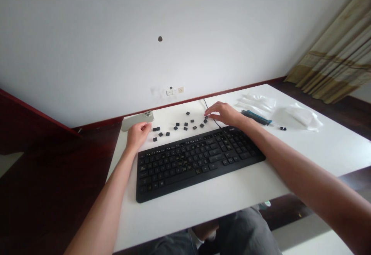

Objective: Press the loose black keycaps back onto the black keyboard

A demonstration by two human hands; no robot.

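A black keyboard (199,157) lies at a slant on the white table, with several of its keys off and bare sockets showing. Behind it, several loose black keycaps (177,124) are scattered. My right hand (222,112) reaches over the keyboard's far edge, thumb and forefinger closed on a small black keycap (206,117) at the right end of the scatter. On the left, my left hand (139,133) rests by the keyboard's far left corner with its fingers curled closed. Whatever it may hold is hidden. Just behind that hand lies a phone (130,120), camera side up.
The keyboard cable (216,122) runs back beneath my right hand. To the right are a blue-and-black packet (256,117), a small black piece (283,128), and crumpled clear plastic (257,102) beside a white wrapped bundle (303,116). A wall stands behind the white table (185,216).
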